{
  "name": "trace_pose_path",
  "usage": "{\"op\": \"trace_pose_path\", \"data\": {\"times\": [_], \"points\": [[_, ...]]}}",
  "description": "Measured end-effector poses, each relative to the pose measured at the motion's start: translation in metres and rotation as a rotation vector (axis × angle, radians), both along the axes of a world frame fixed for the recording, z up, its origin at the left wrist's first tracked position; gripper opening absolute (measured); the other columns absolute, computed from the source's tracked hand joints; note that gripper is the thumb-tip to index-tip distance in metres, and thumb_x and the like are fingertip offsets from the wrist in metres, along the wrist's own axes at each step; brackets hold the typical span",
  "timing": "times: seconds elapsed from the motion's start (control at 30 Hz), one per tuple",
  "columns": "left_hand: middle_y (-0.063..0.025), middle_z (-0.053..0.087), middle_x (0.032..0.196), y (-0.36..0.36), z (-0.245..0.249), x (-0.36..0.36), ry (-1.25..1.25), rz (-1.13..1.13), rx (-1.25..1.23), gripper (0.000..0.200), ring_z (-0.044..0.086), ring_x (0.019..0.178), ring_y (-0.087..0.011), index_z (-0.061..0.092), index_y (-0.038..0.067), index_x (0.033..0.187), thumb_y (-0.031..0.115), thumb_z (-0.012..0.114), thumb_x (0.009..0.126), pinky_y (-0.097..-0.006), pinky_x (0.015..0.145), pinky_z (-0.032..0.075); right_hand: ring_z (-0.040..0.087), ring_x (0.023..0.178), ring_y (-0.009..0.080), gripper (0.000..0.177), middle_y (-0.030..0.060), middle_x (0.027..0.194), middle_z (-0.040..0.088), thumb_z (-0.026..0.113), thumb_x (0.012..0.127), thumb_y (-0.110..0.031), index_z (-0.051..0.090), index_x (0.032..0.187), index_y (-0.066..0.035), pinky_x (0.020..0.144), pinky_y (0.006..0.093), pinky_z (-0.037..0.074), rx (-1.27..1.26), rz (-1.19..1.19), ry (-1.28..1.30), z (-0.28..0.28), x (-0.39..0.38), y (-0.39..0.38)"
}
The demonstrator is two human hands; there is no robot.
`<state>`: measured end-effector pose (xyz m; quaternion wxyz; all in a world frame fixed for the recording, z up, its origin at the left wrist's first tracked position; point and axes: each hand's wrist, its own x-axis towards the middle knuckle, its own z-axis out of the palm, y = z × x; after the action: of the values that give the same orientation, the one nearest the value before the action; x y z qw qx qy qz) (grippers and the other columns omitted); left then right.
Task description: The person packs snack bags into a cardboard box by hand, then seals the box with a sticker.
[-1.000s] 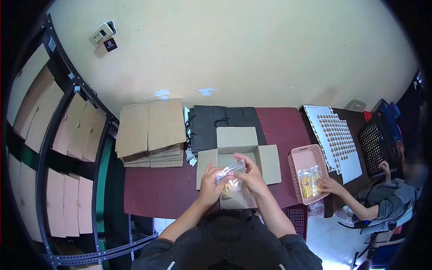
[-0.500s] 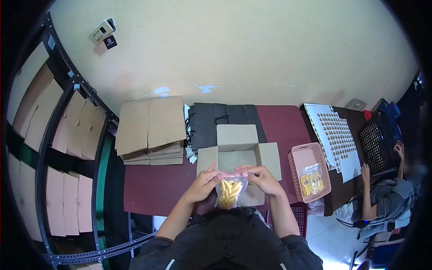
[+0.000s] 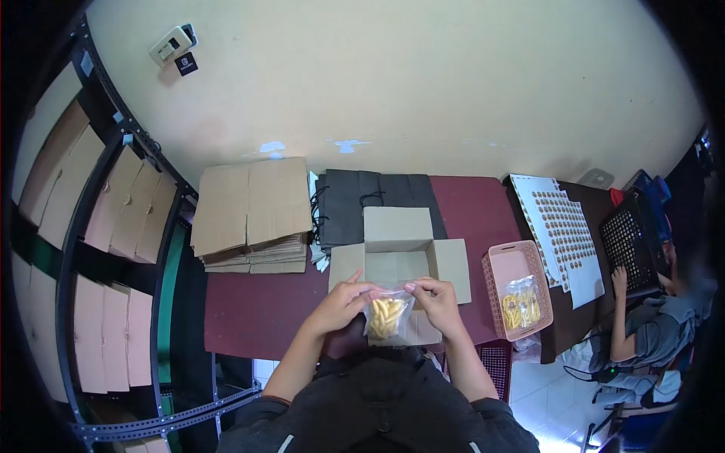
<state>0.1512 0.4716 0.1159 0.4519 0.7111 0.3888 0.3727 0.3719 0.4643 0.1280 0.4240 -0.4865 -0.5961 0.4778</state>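
Holding a small clear bag [image 3: 387,317] of yellow snack pieces by its top edge, the person's left hand [image 3: 340,306] and right hand [image 3: 438,302] pinch opposite corners; each grip is closed on the bag. The bag hangs upright just above the near flap of an open cardboard box [image 3: 399,226] on the dark red tabletop [image 3: 257,309]. Right of the box sits a pink basket [image 3: 513,263] with a second bag [image 3: 521,302] inside. Behind the box lie black paper bags [image 3: 362,200], and left of them a stack of flat cardboard [image 3: 253,215]. At far right, a seated co-worker's hand [image 3: 619,281] rests at the edge of a black tray [image 3: 630,238].
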Motion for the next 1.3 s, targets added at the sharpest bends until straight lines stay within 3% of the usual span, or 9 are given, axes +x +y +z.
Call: {"op": "trace_pose_path", "data": {"times": [0.2,0.37,0.53,0.67,0.73,0.8,0.87,1.0,1.3], "points": [[-0.0146,0.059,0.117,-0.004,0.012,0.006,-0.012,-0.233,-0.320,0.033,0.055,0.111,-0.0262,0.050,0.003,0.124,0.016,0.038,0.096,-0.0436,0.109,0.023,0.059,0.080,0.0103,0.019,0.0087,0.085,0.067,0.058,0.088,-0.013,0.068,0.092,0.003,0.073,0.0243,0.045,-0.096,-0.052,0.071,-0.016,0.014,-0.002],[-0.0230,0.009,0.144,-0.017,-0.026,0.050,0.114,0.025,0.135,0.091,0.015,0.134,-0.0383,0.015,0.004,0.141,0.030,0.072,0.075,-0.0442,0.108,0.024,0.058,0.077,0.0101,0.019,0.0078,0.087,0.065,0.055,0.090,-0.011,0.063,0.095,0.005,0.071,0.0234,0.046,0.022,-0.421,0.171,-0.033,0.014,0.011],[-0.0246,0.022,0.139,-0.017,-0.073,0.079,0.143,0.072,0.293,0.083,0.027,0.130,-0.0374,0.019,0.003,0.140,0.024,0.069,0.077,-0.0432,0.107,0.025,0.061,0.080,0.0111,0.025,0.0076,0.095,0.064,0.054,0.092,-0.018,0.060,0.106,0.003,0.070,0.0230,0.049,-0.087,-0.352,0.309,-0.035,-0.007,0.006],[-0.0160,0.031,0.137,-0.001,-0.106,0.085,-0.239,0.196,-0.071,0.072,0.033,0.127,-0.0228,0.009,0.005,0.142,0.005,0.055,0.087,-0.0378,0.106,0.028,0.058,0.096,0.0165,0.037,0.0127,0.106,0.061,0.055,0.092,-0.018,0.050,0.122,0.003,0.084,0.0275,0.047,0.049,-0.334,0.166,-0.075,-0.005,0.022],[-0.0145,0.030,0.138,0.009,-0.101,0.077,-0.727,0.130,-0.661,0.074,0.036,0.126,-0.0237,0.006,0.007,0.143,-0.001,0.053,0.086,-0.0354,0.102,0.034,0.056,0.099,0.0175,0.056,0.0193,0.110,0.057,0.062,0.088,-0.021,0.038,0.131,0.004,0.086,0.0288,0.045,-0.123,-0.290,0.101,-0.120,0.000,0.031],[-0.0153,0.027,0.140,0.018,-0.124,0.067,-0.788,0.068,-0.754,0.079,0.038,0.124,-0.0234,0.001,0.009,0.145,0.000,0.054,0.086,-0.0341,0.098,0.039,0.059,0.093,0.0184,0.069,0.0188,0.102,0.061,0.067,0.084,-0.023,0.029,0.135,0.003,0.079,0.0293,0.047,-0.348,-0.168,0.222,-0.133,0.006,0.033],[-0.0183,0.023,0.143,0.023,-0.153,0.062,-0.532,0.076,-0.727,0.082,0.031,0.130,-0.0263,-0.002,0.007,0.144,0.009,0.056,0.087,-0.0378,0.104,0.032,0.062,0.083,0.0190,0.065,0.0148,0.092,0.064,0.069,0.081,-0.021,0.035,0.131,0.004,0.070,0.0301,0.049,-0.590,-0.116,0.223,-0.140,0.009,0.038],[-0.0284,0.013,0.145,0.010,-0.127,0.058,0.342,0.263,0.120,0.086,0.009,0.137,-0.0387,0.000,0.001,0.143,0.018,0.059,0.083,-0.0409,0.111,0.012,0.061,0.068,0.0151,0.056,0.0095,0.081,0.066,0.075,0.075,-0.020,0.049,0.117,0.004,0.060,0.0274,0.048,-0.307,-0.260,-0.268,-0.218,0.014,0.067],[-0.0238,0.045,0.128,-0.004,-0.152,0.068,0.850,0.101,0.137,0.046,0.037,0.124,-0.0409,0.044,0.001,0.127,0.024,0.044,0.087,-0.0474,0.109,0.019,0.062,0.079,0.0238,0.036,0.0164,0.087,0.064,0.065,0.081,-0.021,0.058,0.102,0.006,0.072,0.0342,0.050,-0.332,-0.079,-0.267,-0.269,-0.012,0.093]]}}
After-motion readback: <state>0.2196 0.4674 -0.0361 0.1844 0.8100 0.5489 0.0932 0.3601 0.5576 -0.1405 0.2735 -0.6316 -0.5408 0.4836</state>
